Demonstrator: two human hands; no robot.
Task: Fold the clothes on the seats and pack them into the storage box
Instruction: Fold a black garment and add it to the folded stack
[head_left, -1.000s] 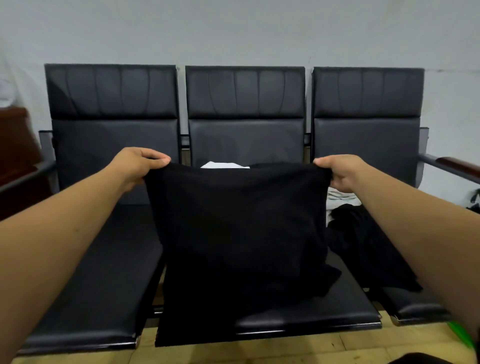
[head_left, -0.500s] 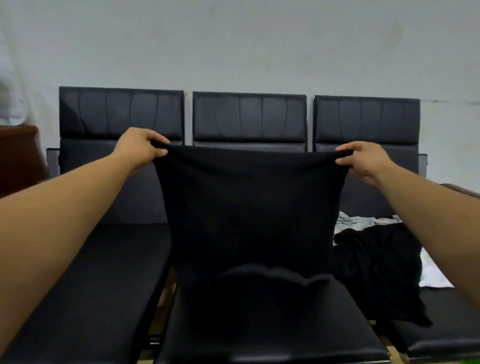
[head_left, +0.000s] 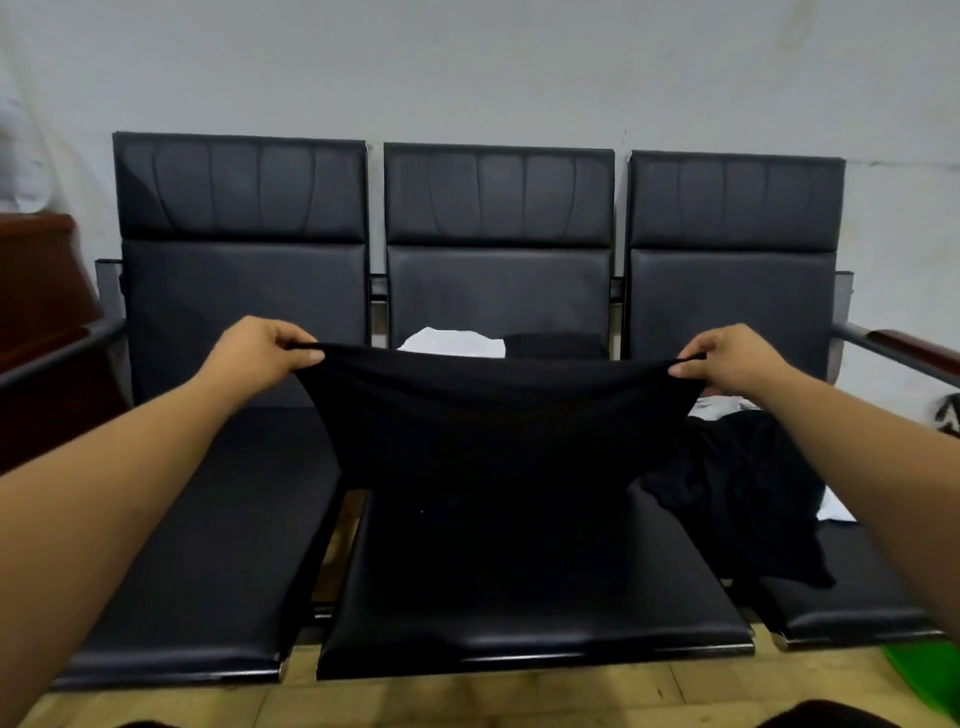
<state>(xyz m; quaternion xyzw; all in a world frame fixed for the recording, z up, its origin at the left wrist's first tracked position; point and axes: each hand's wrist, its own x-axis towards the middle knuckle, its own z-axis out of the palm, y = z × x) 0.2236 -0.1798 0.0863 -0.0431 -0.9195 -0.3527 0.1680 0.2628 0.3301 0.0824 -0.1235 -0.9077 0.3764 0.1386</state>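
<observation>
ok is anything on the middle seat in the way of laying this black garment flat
Only at the back: a white cloth and a black cloth lie against the backrest, behind the held black garment.

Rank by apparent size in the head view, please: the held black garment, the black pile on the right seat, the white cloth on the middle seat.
1. held black garment, though its lower edge blends into the middle seat
2. black pile
3. white cloth, partly hidden

white cloth (head_left: 452, 343): mostly hidden behind black garment (head_left: 493, 415) | green object (head_left: 930, 670): cut by right edge
</observation>
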